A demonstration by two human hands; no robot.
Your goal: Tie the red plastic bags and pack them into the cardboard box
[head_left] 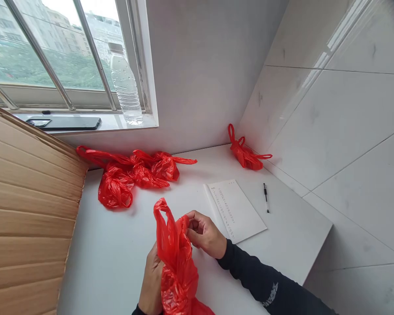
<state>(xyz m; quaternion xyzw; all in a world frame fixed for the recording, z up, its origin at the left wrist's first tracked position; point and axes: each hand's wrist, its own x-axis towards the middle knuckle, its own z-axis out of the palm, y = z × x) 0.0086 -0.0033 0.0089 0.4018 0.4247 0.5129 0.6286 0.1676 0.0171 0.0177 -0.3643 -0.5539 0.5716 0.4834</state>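
Observation:
A red plastic bag point(179, 271) stands upright between my hands at the front of the white table, its lower end cut off by the picture's edge. Behind its left side is my left hand point(153, 280), closed around the bag, with most of the fingers hidden by the plastic. My right hand point(205, 234) pinches the bag's right handle between thumb and fingers. The left handle loop points up, free of my fingers. To the right of my right hand lies an open notebook point(238, 210) with handwritten lines.
Several knotted red bags point(116, 188) lie along the back wall, and another red bag point(248, 157) sits in the far right corner. A pen point(266, 197) lies right of the notebook. Cardboard point(29, 210) borders the left. The windowsill holds a phone point(68, 123) and a water bottle point(126, 87).

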